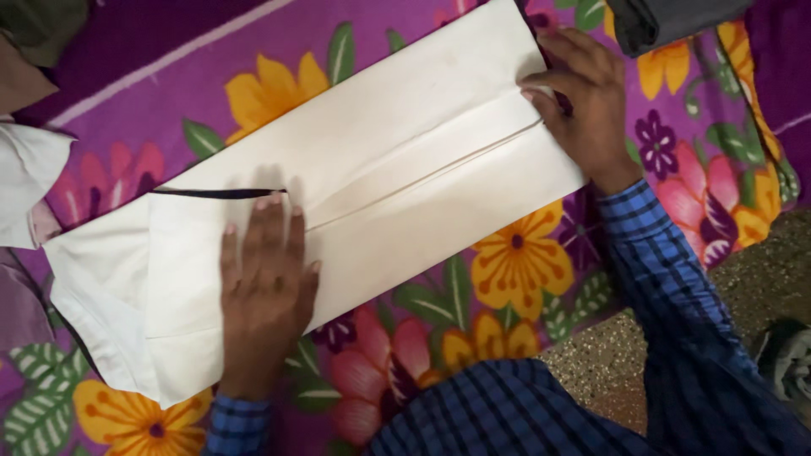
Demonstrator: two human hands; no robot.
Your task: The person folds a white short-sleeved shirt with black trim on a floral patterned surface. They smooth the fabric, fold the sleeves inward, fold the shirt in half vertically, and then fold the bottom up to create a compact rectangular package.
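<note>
Where the blue checked shirt sleeves (676, 279) fill the near edge of my view, I see the left hand (263, 287) lying flat, fingers spread and released, palm down on the long folded cream-white cotton garment (380, 169). It presses the wider end of that garment, close to a thin dark slit where two layers meet. The garment lies slantwise across the purple mat printed with yellow, pink and red flowers (507, 279), its far end higher in my picture. There the right hand (583, 101) pinches the cloth at the centre crease, fingertips closed on the fold. Beyond it, at the top edge, sits a folded dark grey cloth (667, 21). At the far left lies another pale white cloth (25, 181), partly out of view.
</note>
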